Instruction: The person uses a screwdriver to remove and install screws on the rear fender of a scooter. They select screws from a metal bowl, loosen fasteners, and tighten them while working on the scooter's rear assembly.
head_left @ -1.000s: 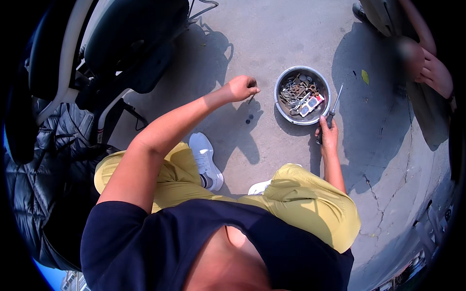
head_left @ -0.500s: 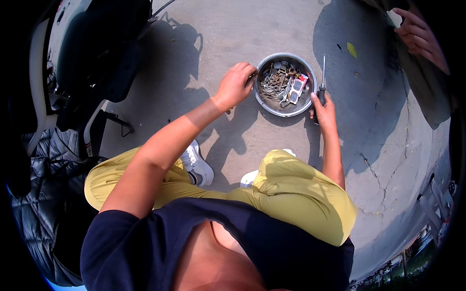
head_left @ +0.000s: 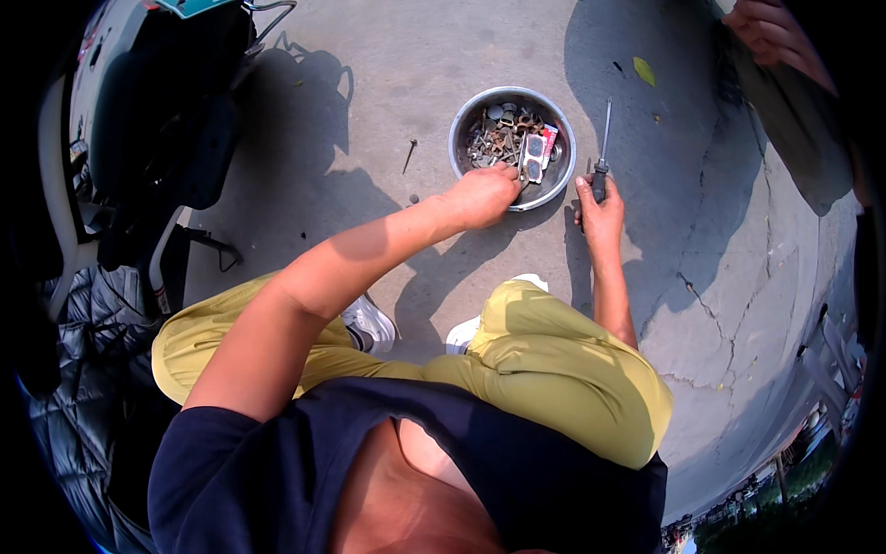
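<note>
A round metal bowl stands on the ground before me, holding a heap of rusty screws, nuts and other small hardware. A card pack with two dark round windows lies on the heap's right side. Over the bowl's near rim reaches my left hand, its fingers curled down among the parts; whatever they grip is hidden. To the right of the bowl, my right hand is closed around the dark handle of a screwdriver, whose shaft points away from me.
A long bolt lies on the concrete left of the bowl, with a small round piece nearer me. A dark vehicle with a stand occupies the left. Another person's hand shows at upper right.
My left hand has moved from the bowl's left rim to its near side, fingers now inside. The bolt on the ground is now visible. My right hand still holds the screwdriver.
</note>
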### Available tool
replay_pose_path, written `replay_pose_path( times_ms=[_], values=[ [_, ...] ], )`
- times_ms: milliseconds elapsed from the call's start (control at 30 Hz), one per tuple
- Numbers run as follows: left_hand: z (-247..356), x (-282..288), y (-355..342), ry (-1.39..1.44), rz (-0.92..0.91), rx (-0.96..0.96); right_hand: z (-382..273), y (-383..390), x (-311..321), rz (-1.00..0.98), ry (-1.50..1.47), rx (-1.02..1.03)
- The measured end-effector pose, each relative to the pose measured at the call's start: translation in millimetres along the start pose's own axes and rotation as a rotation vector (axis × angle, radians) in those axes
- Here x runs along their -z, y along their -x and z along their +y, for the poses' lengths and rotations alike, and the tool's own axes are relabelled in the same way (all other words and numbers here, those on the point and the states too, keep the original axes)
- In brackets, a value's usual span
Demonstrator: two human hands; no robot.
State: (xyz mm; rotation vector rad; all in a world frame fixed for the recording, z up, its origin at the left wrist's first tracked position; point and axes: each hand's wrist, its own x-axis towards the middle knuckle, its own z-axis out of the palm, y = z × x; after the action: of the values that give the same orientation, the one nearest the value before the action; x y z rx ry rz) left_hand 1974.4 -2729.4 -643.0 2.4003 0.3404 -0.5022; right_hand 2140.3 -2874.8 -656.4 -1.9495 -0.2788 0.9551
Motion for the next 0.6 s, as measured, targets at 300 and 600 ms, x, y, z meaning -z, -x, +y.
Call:
replay_pose_path(
  times_ms=[300, 600],
  values=[
    [-18.3, 6.2, -13.1, 0.355, 0.481, 0.319, -8.7, -5.5, -9.2, 0.007, 0.227, 0.169],
    [37.0, -33.4, -27.9, 0.183, 0.489, 0.340, -7.7, -6.7, -28.3, -0.124, -0.122, -0.070]
  ],
)
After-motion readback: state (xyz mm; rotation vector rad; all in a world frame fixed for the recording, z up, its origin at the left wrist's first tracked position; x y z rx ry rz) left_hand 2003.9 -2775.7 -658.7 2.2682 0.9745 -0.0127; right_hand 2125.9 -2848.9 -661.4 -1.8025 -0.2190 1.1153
